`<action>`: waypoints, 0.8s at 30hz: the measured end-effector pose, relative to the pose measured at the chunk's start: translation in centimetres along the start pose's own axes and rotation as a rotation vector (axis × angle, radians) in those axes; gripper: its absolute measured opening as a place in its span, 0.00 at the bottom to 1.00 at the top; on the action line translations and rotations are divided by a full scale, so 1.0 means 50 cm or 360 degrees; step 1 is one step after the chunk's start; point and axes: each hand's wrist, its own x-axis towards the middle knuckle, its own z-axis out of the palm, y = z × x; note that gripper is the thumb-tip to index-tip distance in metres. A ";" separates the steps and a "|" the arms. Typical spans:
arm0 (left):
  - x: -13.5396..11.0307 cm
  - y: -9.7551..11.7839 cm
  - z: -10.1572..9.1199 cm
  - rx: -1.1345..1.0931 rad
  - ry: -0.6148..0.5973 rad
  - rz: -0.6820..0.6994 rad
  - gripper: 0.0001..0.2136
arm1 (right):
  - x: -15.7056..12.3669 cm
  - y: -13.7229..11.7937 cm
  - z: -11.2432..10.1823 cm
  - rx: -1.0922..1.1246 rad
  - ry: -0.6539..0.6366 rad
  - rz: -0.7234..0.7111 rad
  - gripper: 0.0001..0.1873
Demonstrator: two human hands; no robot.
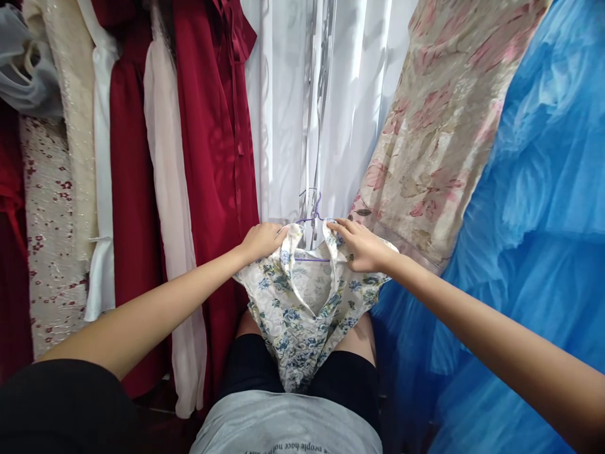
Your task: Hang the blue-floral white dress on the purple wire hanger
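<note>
A white dress with a blue floral print [302, 315] hangs in front of my thighs, its V-shaped collar facing up. Inside its neck sits a thin purple hanger [312, 259], whose hook sticks up above the collar. My left hand [265, 241] grips the collar and shoulder on the left side, fingers closed over the cloth. On the other side, my right hand [362, 244] pinches the collar and shoulder fabric between thumb and fingers. The lower part of the garment drops out of sight between my legs.
Dark red dresses [208, 126], a pale pink one [165, 126] and several light gowns hang at the left. White curtains [359, 75] are straight ahead. To the right hang a beige floral gown [435, 126] and a puffy blue tulle gown [543, 252].
</note>
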 end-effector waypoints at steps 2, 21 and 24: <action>-0.013 -0.012 0.008 -0.0007 -0.0016 -0.0026 0.25 | -0.012 -0.021 0.009 -0.0023 0.0019 -0.0039 0.56; -0.256 0.147 0.343 -0.1478 0.0650 -0.0786 0.10 | -0.133 -0.320 0.384 0.1275 0.0193 0.0964 0.16; -0.247 0.159 0.323 -0.1546 0.0580 -0.0738 0.10 | -0.152 -0.296 0.404 0.1388 0.0100 0.1167 0.21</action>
